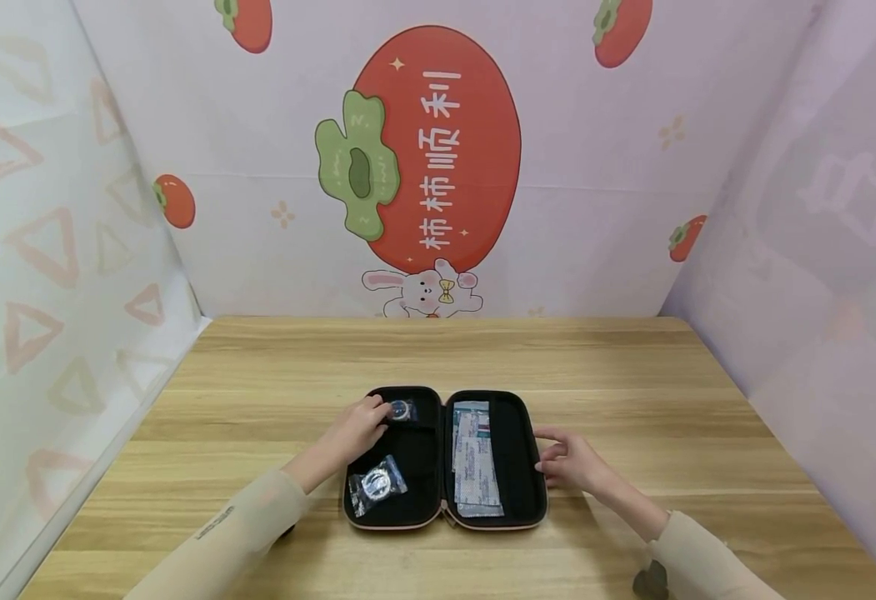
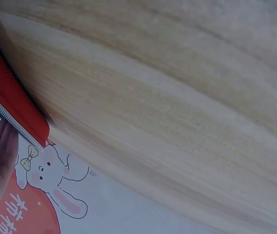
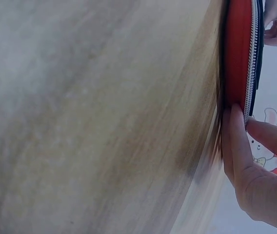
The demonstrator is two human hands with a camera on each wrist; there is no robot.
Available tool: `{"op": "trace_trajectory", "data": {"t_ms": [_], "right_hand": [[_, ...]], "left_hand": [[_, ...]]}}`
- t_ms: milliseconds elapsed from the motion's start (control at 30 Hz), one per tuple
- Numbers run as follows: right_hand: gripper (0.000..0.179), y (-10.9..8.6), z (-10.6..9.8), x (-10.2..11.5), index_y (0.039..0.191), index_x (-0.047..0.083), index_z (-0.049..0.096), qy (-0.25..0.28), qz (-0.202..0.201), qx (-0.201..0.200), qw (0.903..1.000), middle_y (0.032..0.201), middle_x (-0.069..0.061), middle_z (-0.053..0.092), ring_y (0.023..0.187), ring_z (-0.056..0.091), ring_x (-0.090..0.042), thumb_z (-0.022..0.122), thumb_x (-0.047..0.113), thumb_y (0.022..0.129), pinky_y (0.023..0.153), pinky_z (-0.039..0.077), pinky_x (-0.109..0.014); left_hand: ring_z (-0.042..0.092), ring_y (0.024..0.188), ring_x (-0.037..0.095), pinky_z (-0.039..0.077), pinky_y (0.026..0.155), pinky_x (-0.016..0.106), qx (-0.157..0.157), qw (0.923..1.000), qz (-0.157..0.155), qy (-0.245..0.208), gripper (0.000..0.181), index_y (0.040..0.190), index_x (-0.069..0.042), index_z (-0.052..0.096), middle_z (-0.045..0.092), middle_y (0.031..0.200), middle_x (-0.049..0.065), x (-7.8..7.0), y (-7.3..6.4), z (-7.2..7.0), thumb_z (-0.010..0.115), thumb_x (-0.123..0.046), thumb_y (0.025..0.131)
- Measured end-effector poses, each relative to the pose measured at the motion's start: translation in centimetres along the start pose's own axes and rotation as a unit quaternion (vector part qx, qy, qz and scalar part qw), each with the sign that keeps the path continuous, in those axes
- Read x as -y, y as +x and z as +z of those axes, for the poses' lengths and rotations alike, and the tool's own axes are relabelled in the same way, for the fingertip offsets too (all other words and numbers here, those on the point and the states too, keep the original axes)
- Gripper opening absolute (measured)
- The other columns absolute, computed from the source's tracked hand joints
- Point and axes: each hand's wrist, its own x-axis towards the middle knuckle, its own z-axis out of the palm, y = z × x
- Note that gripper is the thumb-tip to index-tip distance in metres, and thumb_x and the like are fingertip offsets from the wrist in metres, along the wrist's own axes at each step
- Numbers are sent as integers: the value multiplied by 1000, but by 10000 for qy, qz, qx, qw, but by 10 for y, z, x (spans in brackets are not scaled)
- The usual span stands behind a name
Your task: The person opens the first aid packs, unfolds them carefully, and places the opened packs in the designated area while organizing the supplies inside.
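Note:
A zippered case, black inside and red outside, lies spread open on the table. My left hand reaches over its upper left corner, fingertips pinching the edge of a small clear packet with a round item at the upper pocket. Lower in the same half lies a second such packet. Flat white and blue sachets fill part of the right half. My right hand touches the case's right edge; in the right wrist view its fingertips meet the red side and the zipper.
The wooden table extends around the case on all sides. Behind it stands a white backdrop printed with persimmons and a rabbit. Patterned sheets close off the left and right sides.

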Motion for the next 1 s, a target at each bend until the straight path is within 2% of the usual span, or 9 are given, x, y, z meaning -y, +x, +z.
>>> {"op": "trace_trajectory", "data": {"t_ms": [133, 367, 533, 667, 1000], "right_hand": [[52, 0, 0, -1, 126, -14, 33, -5, 4, -20, 10000, 79, -11, 59, 67, 59, -17, 55, -9, 79, 58, 56, -33], [52, 1, 0, -1, 126, -14, 34, -41, 56, -59, 10000, 79, -11, 59, 66, 59, -17, 56, -8, 79, 58, 56, -33], [53, 1, 0, -2, 126, -14, 33, 24, 38, -24, 10000, 79, -12, 59, 65, 59, -16, 56, -8, 79, 58, 56, -33], [53, 2, -1, -2, 126, -15, 32, 97, -18, 10, 10000, 80, -14, 59, 66, 60, -17, 55, -10, 78, 58, 56, -33], [54, 1, -1, -2, 127, -14, 31, 244, 13, 50, 9997, 82, -15, 60, 68, 60, -18, 55, -9, 79, 59, 56, -35]], "left_hand": [[55, 67, 18, 50, 55, 26, -13, 9999, -100, -93, 16, 81, -4, 59, 51, 74, 4, 0, -4, -1, 71, -2, 69], [58, 70, 17, 51, 59, 25, 275, 9970, -380, -612, 14, 83, -5, 62, 55, 77, 3, -4, -9, -10, 68, -1, 72], [56, 67, 13, 48, 55, 21, 417, 9950, -368, -827, 14, 86, -6, 62, 54, 77, 1, -11, -13, -19, 67, -3, 73], [55, 66, 10, 48, 54, 19, 365, 9943, -317, -954, 14, 86, -7, 62, 55, 76, 0, -15, -17, -23, 67, -4, 73], [56, 69, 12, 49, 59, 19, 676, 9859, -449, -1466, 12, 88, -4, 62, 57, 79, 2, -25, -26, -33, 65, -4, 76]]}}
